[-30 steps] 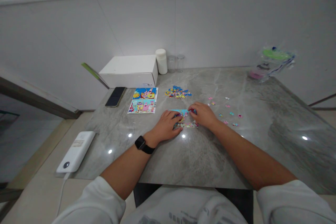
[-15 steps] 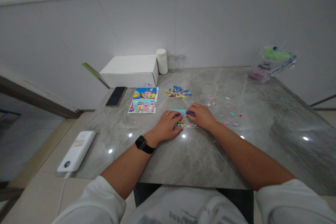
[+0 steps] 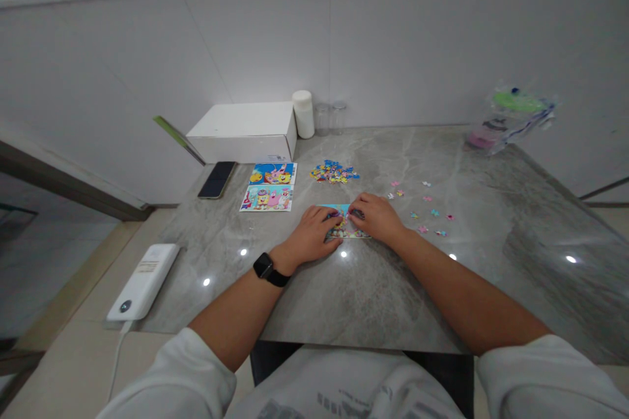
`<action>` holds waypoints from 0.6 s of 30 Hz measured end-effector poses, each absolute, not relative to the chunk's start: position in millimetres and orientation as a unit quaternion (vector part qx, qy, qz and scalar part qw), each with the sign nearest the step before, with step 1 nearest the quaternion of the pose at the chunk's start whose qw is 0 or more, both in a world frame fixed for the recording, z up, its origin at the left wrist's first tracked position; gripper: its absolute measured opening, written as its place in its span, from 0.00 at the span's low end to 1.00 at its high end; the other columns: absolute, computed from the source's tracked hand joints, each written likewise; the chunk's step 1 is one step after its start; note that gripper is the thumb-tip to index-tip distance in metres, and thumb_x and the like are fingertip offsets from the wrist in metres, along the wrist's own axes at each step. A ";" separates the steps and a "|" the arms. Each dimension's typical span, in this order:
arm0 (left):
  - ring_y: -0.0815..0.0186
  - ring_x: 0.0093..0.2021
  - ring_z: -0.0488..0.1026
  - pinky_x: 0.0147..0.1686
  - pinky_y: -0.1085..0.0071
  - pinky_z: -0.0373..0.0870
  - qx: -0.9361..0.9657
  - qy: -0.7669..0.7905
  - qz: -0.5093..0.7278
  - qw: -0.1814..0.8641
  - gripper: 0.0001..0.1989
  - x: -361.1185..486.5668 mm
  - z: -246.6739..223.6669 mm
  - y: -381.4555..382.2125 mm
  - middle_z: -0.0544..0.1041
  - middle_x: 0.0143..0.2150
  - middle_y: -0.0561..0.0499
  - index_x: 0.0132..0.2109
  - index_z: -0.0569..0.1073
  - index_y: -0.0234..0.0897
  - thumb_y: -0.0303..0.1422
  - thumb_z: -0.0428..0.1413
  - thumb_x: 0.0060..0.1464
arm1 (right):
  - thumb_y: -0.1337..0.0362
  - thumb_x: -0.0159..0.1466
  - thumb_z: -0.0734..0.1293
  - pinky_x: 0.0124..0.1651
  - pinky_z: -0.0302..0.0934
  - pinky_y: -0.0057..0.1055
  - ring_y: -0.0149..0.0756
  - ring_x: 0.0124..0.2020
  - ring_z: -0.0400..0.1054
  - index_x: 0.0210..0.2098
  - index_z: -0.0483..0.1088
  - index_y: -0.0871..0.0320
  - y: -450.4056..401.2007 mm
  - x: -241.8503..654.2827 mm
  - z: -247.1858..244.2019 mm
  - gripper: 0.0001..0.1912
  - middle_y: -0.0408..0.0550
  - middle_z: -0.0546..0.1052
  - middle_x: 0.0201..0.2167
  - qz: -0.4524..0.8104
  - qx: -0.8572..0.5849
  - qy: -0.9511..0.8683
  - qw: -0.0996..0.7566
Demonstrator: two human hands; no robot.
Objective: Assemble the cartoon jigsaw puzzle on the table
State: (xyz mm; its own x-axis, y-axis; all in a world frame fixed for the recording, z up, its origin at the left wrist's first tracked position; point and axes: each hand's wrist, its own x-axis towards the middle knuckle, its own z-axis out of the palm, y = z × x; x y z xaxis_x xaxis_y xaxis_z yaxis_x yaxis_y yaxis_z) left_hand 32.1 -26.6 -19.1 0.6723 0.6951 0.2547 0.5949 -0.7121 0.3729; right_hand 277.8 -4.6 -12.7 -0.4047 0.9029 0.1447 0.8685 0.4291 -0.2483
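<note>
Bare table (image 3: 373, 288) lies open in front of both hands; loose pieces (image 3: 427, 213) dot the right, picture cards (image 3: 269, 190) sit left

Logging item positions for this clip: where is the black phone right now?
In the head view the black phone lies flat on the left side of the marble table, just in front of the white box and left of the two cartoon picture cards.

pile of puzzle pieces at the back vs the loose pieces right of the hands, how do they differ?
The pile of pieces is heaped tight, pieces touching; the scattered pieces lie singly, apart from one another. The pile mixes blue, yellow and red; the scattered ones look mostly pink and light blue. The pile sits beyond the partly built puzzle; the scattered ones lie beside the right hand. Both rest untouched on the grey table.
</note>
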 end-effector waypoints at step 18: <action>0.51 0.64 0.71 0.69 0.48 0.64 0.892 0.360 0.233 0.141 0.24 32.3 -17.8 -24.1 0.75 0.64 0.41 0.64 0.74 0.42 0.38 0.62 0.63 | 0.68 0.67 0.67 0.48 0.66 0.34 0.38 0.39 0.72 0.43 0.84 0.55 7.7 293.9 2.4 0.12 0.50 0.80 0.41 0.124 -0.539 -0.782 0.287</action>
